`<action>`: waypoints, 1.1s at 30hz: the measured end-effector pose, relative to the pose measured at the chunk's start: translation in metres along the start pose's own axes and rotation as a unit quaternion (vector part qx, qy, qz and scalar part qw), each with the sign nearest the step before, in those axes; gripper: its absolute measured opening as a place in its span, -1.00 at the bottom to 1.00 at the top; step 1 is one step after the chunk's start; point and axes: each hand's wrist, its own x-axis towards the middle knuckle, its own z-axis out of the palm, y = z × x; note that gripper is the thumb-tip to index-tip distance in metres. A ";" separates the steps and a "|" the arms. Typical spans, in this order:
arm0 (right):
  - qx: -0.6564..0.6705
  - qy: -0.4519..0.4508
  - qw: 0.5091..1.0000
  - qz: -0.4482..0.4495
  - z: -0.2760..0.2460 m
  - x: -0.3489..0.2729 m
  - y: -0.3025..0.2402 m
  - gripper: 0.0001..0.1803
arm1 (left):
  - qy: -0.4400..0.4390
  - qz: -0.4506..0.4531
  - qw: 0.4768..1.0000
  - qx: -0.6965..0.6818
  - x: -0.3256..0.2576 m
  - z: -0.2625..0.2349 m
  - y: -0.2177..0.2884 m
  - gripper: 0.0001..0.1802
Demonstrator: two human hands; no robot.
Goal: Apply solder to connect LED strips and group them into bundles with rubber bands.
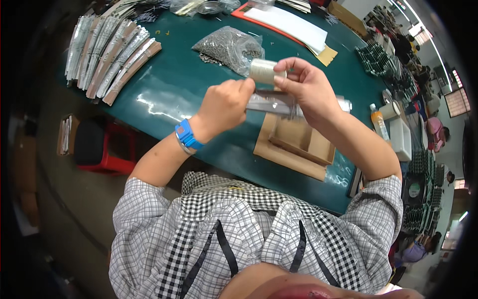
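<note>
Green counter [169, 94] sits under your hands. Your right hand [306, 87] pinches a clear tape roll [263, 71] above a cardboard tray [298, 142]. Your left hand [226, 104] grips a shiny silver bundle [271, 103], with the roll touching its top.

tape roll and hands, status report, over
Left hand gripping a flat silvery pack. Right hand pinching the tape roll over it, above the green table. Nothing in the way; cardboard tray underneath.
</note>
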 end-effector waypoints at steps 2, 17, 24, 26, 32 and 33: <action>-0.023 0.024 0.998 -0.055 0.002 0.003 -0.001 -0.81 | 0.039 -0.028 0.999 0.000 0.011 0.006 -0.001 -0.72; -0.166 0.257 0.894 -0.327 0.021 0.011 0.108 -0.79 | -0.115 -0.436 0.647 -0.615 0.018 -0.007 -0.036 -0.70; 0.063 -0.103 0.987 -0.103 -0.012 0.024 0.088 -0.23 | -0.254 -0.411 0.406 -0.776 -0.012 -0.023 0.001 -0.72; 0.058 -0.112 0.988 -0.087 -0.011 0.026 0.096 -0.08 | -0.281 -0.407 0.327 -0.806 -0.021 -0.020 0.008 -0.69; 0.040 0.016 0.998 -0.054 0.005 0.007 0.091 -0.56 | -0.162 -0.264 0.849 -0.427 -0.022 -0.019 0.013 -0.37; 0.015 0.050 0.997 -0.061 0.007 0.010 0.094 -0.56 | -0.155 -0.253 0.879 -0.374 -0.023 -0.014 0.014 -0.35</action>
